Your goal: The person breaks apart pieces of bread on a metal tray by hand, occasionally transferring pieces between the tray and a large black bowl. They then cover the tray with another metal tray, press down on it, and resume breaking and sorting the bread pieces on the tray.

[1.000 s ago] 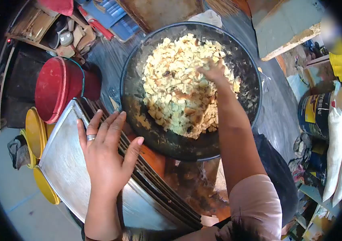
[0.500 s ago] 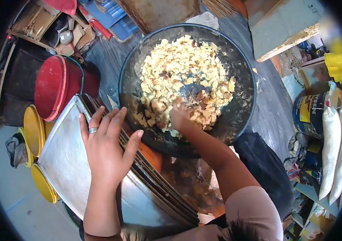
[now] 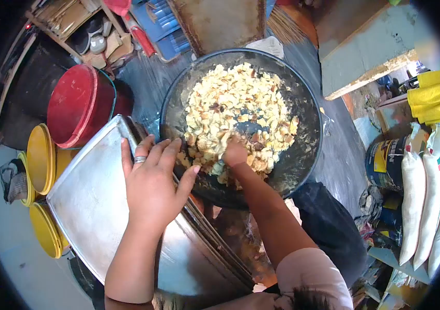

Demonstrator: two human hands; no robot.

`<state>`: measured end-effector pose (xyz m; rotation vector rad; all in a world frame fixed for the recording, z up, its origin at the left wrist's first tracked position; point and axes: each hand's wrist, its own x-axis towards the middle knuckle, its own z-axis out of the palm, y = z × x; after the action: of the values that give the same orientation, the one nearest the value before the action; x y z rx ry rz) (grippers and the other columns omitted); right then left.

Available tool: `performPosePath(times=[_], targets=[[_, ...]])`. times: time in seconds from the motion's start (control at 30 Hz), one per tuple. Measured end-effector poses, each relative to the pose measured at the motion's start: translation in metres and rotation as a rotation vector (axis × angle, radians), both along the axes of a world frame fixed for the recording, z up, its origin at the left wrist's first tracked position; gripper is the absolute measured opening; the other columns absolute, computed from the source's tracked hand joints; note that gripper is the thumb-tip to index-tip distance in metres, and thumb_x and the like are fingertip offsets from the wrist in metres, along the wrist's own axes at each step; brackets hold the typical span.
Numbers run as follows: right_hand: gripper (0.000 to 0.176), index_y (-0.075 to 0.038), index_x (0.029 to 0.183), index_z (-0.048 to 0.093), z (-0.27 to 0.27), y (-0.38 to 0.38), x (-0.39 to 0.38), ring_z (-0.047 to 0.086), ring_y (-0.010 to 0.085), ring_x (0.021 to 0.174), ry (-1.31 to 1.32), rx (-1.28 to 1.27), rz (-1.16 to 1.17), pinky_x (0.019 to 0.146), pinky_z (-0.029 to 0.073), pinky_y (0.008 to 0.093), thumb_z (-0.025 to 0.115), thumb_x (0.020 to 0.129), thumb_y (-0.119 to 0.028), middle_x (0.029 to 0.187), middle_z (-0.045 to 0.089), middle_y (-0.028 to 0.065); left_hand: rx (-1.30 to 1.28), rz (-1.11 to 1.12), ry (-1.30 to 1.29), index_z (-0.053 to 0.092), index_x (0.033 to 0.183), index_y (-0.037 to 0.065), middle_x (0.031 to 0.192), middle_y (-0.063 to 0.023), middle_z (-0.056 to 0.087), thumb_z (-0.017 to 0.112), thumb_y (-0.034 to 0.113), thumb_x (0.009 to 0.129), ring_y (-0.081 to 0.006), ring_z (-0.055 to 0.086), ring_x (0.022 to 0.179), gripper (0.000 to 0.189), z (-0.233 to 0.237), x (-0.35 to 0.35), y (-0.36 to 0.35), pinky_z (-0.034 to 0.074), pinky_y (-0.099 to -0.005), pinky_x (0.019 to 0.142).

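A wide black basin (image 3: 307, 160) holds a heap of torn bread pieces (image 3: 235, 85), pale with brown crusts. My right hand (image 3: 236, 153) is down in the near part of the heap, its fingers curled around some pieces; the fingertips are partly hidden. Dark basin bottom shows just beyond it. On my left, a stack of metal baking trays (image 3: 96, 191) leans beside the basin. My left hand (image 3: 152, 191) lies over the upper edge of the stack with fingers spread, near the basin's rim, holding nothing. A ring is on one finger.
A red bucket (image 3: 72, 106) and yellow-lidded buckets (image 3: 40, 159) stand at left. Behind the basin are a rusty tray (image 3: 217, 23) and a blue crate (image 3: 171, 36). Black cloth (image 3: 328, 227) hangs at near right, with long white filled bags (image 3: 412, 201) farther right.
My right hand has curled its fingers around bread pieces in the heap. My left hand stays spread on the trays. The view has shifted, so the basin appears slightly lower.
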<state>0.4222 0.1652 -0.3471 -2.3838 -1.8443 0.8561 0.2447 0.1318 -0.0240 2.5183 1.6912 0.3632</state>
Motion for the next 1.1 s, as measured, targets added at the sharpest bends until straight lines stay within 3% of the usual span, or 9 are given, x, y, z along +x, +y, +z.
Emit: performPosePath(times=[0.17,0.2,0.37,0.47,0.67,0.77,0.83,0.9,1.1], targets=[[0.062,-0.019,0.115,0.058,0.047,-0.005,0.039,0.05,0.0374,0.109,0.011,0.167,-0.072,0.085,0.048,0.0467,0.082,0.059,-0.033,0.116,0.052,0.0121,0.005,-0.002,-0.024,0.061,0.111,0.004,0.109,-0.0125,0.063,0.066,0.036,0.079,-0.033,0.049,0.116,0.045,0.0,-0.003,0.001,0.016,-0.0534,0.11],[0.081,-0.024,0.131,0.047,0.048,-0.009,0.048,0.043,0.0437,0.118,-0.017,-0.032,0.0,0.088,0.044,0.0576,0.082,0.06,-0.038,0.134,0.041,0.0123,0.004,-0.003,-0.023,0.061,0.111,0.004,0.109,-0.0124,0.063,0.066,0.036,0.079,-0.0331,0.049,0.116,0.045,0.0,-0.003,0.002,0.016,-0.0536,0.11],[0.1,-0.031,0.146,0.02,0.073,-0.048,0.006,0.023,0.044,0.135,-0.185,-0.46,0.122,0.086,0.034,0.0746,0.078,0.065,-0.047,0.155,0.01,0.0101,0.001,0.0,0.013,0.06,0.114,0.005,0.108,-0.0123,0.063,0.066,0.036,0.078,-0.0334,0.049,0.116,0.047,0.0,-0.001,0.003,0.016,-0.0532,0.11],[0.061,-0.026,0.14,0.032,0.049,-0.044,0.011,0.033,0.0416,0.131,-0.245,-0.357,0.187,0.089,0.039,0.0679,0.059,0.086,-0.03,0.149,0.023,0.0109,-0.008,-0.001,0.03,0.06,0.115,0.005,0.11,-0.0121,0.062,0.066,0.036,0.078,-0.0329,0.048,0.117,0.048,0.0,0.001,0.002,0.016,-0.0526,0.11],[0.047,-0.028,0.13,0.047,0.018,-0.049,0.023,0.048,0.04,0.115,-0.168,-0.096,0.171,0.087,0.049,0.0515,0.059,0.084,-0.026,0.129,0.042,0.0123,0.02,-0.004,0.006,0.059,0.116,0.007,0.109,-0.0124,0.063,0.065,0.038,0.079,-0.0326,0.049,0.116,0.049,-0.003,-0.001,0.002,0.016,-0.0524,0.11],[0.05,-0.026,0.126,0.051,0.022,-0.054,0.028,0.049,0.0378,0.114,-0.105,0.069,0.089,0.086,0.049,0.0482,0.065,0.078,-0.029,0.125,0.047,0.0118,0.021,-0.006,-0.014,0.059,0.116,0.007,0.109,-0.0137,0.063,0.063,0.04,0.08,-0.0331,0.048,0.117,0.049,-0.004,-0.003,0.002,0.016,-0.0532,0.11],[0.069,-0.02,0.121,0.056,0.031,-0.042,0.047,0.054,0.0361,0.11,0.178,-0.066,-0.059,0.087,0.049,0.0441,0.08,0.059,-0.034,0.129,0.047,0.0176,0.031,-0.028,-0.063,0.058,0.118,0.006,0.111,-0.0156,0.062,0.061,0.042,0.08,-0.0333,0.048,0.118,0.052,-0.007,-0.006,0.001,0.014,-0.0537,0.11],[0.07,-0.012,0.121,0.055,0.004,-0.036,0.066,0.059,0.0353,0.101,0.099,0.289,-0.125,0.084,0.05,0.0433,0.082,0.058,-0.031,0.116,0.056,0.019,0.003,-0.014,-0.064,0.057,0.118,0.005,0.114,-0.0166,0.06,0.06,0.042,0.081,-0.033,0.047,0.119,0.052,-0.006,-0.007,0.002,0.012,-0.0536,0.11],[0.064,-0.001,0.125,0.05,0.128,-0.027,0.088,0.062,0.0217,0.082,0.691,0.44,-0.519,0.072,0.051,0.0336,0.077,0.068,-0.011,0.092,0.064,0.0131,0.006,-0.046,-0.423,0.057,0.119,0.003,0.12,-0.016,0.057,0.06,0.045,0.082,-0.0315,0.047,0.12,0.056,-0.007,-0.014,0.005,0.009,-0.0518,0.111]])
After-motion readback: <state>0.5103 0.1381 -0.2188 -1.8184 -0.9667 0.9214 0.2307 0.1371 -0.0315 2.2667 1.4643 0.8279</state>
